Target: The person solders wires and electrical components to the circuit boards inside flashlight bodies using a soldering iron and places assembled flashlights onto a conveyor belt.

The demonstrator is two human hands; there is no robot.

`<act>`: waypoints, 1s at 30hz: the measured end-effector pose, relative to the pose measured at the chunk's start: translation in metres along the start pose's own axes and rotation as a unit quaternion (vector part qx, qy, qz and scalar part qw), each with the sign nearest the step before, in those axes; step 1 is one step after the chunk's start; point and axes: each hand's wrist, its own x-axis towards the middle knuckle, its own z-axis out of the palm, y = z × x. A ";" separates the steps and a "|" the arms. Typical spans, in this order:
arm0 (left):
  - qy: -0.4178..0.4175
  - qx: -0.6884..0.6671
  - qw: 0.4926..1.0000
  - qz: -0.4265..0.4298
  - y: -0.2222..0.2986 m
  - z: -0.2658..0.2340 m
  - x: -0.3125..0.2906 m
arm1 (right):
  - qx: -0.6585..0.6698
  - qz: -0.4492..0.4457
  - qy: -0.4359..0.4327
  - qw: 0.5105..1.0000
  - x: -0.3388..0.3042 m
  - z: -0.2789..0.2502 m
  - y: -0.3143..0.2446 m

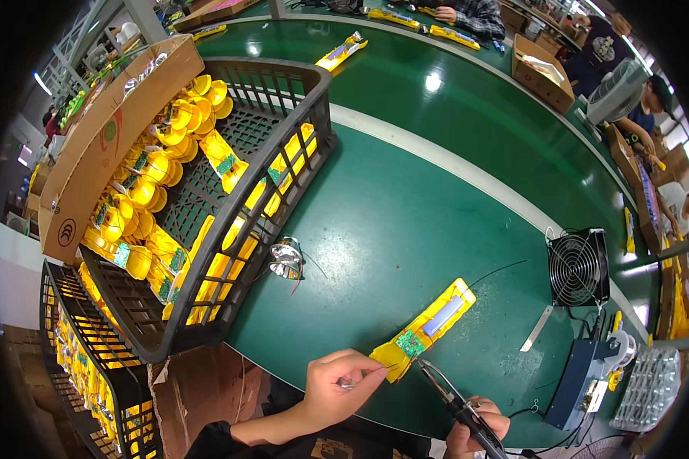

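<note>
A yellow plastic casing (pixel 445 307) lies on the green work table in front of me, with a green circuit board (pixel 410 343) and a blue cylindrical battery (pixel 444 317) inside. My left hand (pixel 337 389) pinches a thin wire (pixel 391 368) beside the casing's near end; something small and silvery shows among its fingers. In my right hand (pixel 478 427) is a soldering iron (pixel 458 405), its tip close to the board's near edge. Whether tip and board touch, I cannot tell. Another thin dark wire (pixel 499 270) extends past the casing's far end.
A black crate (pixel 241 222) of yellow casings stands left, beside a silvery reflector (pixel 286 258) with wires. A small fan (pixel 577 268) and a blue soldering station (pixel 573 386) stand right. Beyond runs a green conveyor belt (pixel 436 84) carrying casings; other people work across it.
</note>
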 end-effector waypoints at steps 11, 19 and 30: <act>-0.003 0.148 0.988 -0.031 0.011 0.008 0.023 | -0.083 0.032 -0.037 0.995 -0.001 0.007 0.001; -0.022 0.138 0.988 -0.060 0.008 0.008 0.026 | -0.085 0.071 -0.033 0.993 0.001 0.010 -0.004; -0.006 0.120 0.991 -0.061 0.007 0.009 0.026 | -0.089 0.094 -0.060 0.990 0.006 0.013 -0.006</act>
